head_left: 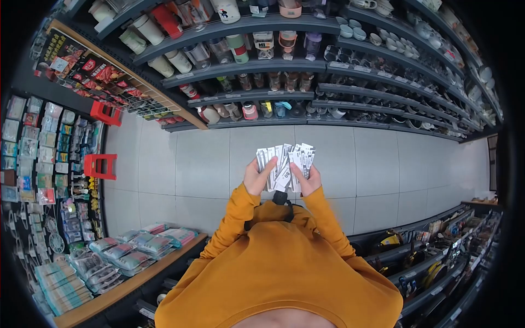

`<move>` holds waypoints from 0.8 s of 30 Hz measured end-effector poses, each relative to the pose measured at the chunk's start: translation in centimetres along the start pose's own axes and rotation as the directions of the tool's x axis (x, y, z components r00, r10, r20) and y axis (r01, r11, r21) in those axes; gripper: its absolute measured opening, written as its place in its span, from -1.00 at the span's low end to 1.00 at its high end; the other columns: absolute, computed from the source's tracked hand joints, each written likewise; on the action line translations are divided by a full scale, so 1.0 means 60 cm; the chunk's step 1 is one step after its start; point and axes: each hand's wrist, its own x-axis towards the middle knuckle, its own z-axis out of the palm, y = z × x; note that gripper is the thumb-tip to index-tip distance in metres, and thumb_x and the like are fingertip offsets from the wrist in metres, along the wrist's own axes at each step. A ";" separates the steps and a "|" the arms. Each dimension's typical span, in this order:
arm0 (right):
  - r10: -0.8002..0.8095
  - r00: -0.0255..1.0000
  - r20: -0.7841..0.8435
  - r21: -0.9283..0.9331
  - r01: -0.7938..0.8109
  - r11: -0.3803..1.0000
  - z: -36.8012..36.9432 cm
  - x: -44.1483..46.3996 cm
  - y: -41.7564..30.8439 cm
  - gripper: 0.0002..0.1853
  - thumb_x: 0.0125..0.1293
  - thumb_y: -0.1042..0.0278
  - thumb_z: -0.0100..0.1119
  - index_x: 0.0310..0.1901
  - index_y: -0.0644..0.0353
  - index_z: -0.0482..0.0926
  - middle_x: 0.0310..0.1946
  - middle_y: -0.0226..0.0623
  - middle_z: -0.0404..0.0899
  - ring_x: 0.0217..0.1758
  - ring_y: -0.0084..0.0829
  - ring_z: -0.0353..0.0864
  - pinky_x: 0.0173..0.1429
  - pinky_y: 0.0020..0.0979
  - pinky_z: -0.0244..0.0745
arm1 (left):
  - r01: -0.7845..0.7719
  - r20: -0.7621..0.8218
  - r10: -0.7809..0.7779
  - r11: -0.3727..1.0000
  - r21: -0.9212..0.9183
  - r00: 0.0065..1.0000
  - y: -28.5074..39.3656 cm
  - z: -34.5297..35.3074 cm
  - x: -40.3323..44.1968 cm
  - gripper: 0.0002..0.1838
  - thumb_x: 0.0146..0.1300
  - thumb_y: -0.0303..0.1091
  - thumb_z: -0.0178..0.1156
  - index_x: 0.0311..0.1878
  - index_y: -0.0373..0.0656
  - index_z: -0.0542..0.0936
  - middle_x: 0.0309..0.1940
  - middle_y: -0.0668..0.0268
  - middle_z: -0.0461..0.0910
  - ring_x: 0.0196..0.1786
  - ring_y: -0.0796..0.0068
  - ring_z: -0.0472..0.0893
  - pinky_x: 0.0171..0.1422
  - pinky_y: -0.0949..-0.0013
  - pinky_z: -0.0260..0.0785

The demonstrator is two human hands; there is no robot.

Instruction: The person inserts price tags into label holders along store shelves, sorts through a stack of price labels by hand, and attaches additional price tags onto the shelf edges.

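Both my hands are raised in front of my body over the tiled aisle, each gripping part of a fanned bunch of printed price labels. My left hand is closed on the left portion, thumb lying across the front. On the other side, my right hand pinches the right portion, its thumb on the face of the strips. The labels are white with black print, and one near the middle shows a large "80". The fingers behind the labels are hidden. A small black object sits just below the labels, against my body.
Ahead stand long shelves of cups, bottles and bowls. Red stools are at the left, near a wall of hanging packets. A wooden ledge with stacked packs lies lower left. Shelves of kitchen tools fill the lower right.
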 end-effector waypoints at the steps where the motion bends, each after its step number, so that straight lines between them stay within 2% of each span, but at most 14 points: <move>1: 0.005 1.000 -0.008 0.003 -0.005 1.000 0.000 -0.001 0.003 -0.74 0.28 0.38 0.23 -0.07 0.35 0.53 -0.18 -0.33 0.62 -0.15 -0.64 0.53 -0.06 -0.57 0.43 | -0.025 0.031 0.025 1.000 -0.001 0.999 -0.001 -0.001 -0.002 -0.73 0.30 -0.39 0.18 -0.02 -0.36 0.50 -0.17 0.32 0.61 -0.18 0.67 0.54 -0.06 0.57 0.38; 4: -0.005 1.000 -0.018 -0.016 0.004 1.000 -0.001 -0.002 0.013 -0.72 0.27 0.36 0.25 -0.07 0.36 0.53 -0.18 -0.32 0.62 -0.15 -0.64 0.53 -0.05 -0.57 0.43 | -0.046 0.077 0.048 0.999 -0.030 0.996 -0.008 -0.004 -0.002 -0.73 0.29 -0.39 0.19 -0.03 -0.36 0.51 -0.17 0.31 0.61 -0.20 0.67 0.54 -0.09 0.54 0.41; 8: -0.018 1.000 -0.018 -0.068 0.017 0.998 -0.004 0.002 0.024 -0.72 0.28 0.37 0.24 -0.06 0.36 0.53 -0.19 -0.33 0.61 -0.17 -0.64 0.53 -0.06 -0.56 0.44 | -0.008 0.037 0.008 1.000 0.021 0.999 0.001 -0.003 -0.004 -0.72 0.25 -0.42 0.23 -0.04 -0.36 0.51 -0.16 0.29 0.61 -0.17 0.65 0.56 -0.07 0.54 0.42; 14: 0.100 0.989 0.110 -0.008 -0.100 0.995 -0.013 -0.001 0.008 -0.70 0.24 0.34 0.29 -0.09 0.35 0.56 -0.21 -0.31 0.63 -0.21 -0.64 0.55 -0.10 -0.55 0.47 | 0.033 0.064 -0.034 0.999 0.012 0.997 0.004 -0.004 -0.010 -0.71 0.26 -0.42 0.22 0.00 -0.35 0.50 -0.13 0.27 0.61 -0.14 0.64 0.55 -0.05 0.53 0.42; 16: 0.071 0.989 0.127 -0.048 -0.065 0.997 -0.017 0.000 0.020 -0.70 0.23 0.34 0.29 -0.08 0.35 0.56 -0.21 -0.31 0.63 -0.21 -0.64 0.56 -0.12 -0.55 0.47 | 0.001 0.078 -0.004 0.999 0.033 0.997 -0.009 -0.004 -0.009 -0.70 0.28 -0.42 0.19 0.03 -0.35 0.49 -0.13 0.28 0.60 -0.13 0.65 0.55 -0.04 0.52 0.42; 19: 0.085 0.987 0.133 -0.059 -0.077 0.995 -0.018 -0.001 0.010 -0.70 0.23 0.33 0.29 -0.09 0.35 0.56 -0.22 -0.32 0.63 -0.21 -0.64 0.56 -0.12 -0.55 0.48 | 0.026 0.098 -0.002 0.968 -0.251 0.995 -0.005 0.006 -0.014 -0.68 0.31 -0.45 0.15 0.09 -0.36 0.46 -0.11 0.28 0.59 -0.11 0.65 0.53 -0.01 0.52 0.41; 22: 0.101 0.982 0.159 -0.093 -0.087 0.992 -0.015 -0.005 -0.002 -0.70 0.23 0.33 0.30 -0.09 0.35 0.56 -0.22 -0.32 0.63 -0.22 -0.64 0.56 -0.12 -0.55 0.48 | -0.099 0.117 0.101 0.995 -0.016 0.988 0.010 0.010 -0.022 -0.65 0.34 -0.46 0.09 0.16 -0.37 0.41 -0.09 0.30 0.58 -0.08 0.65 0.53 0.01 0.52 0.39; 24: 0.099 0.982 0.161 -0.113 -0.082 0.990 -0.015 -0.007 -0.001 -0.69 0.22 0.32 0.30 -0.09 0.35 0.56 -0.22 -0.32 0.63 -0.23 -0.64 0.56 -0.13 -0.55 0.48 | -0.128 0.073 0.124 0.990 0.063 0.990 0.002 0.008 -0.021 -0.64 0.35 -0.46 0.08 0.17 -0.37 0.41 -0.08 0.30 0.58 -0.08 0.65 0.52 0.02 0.53 0.38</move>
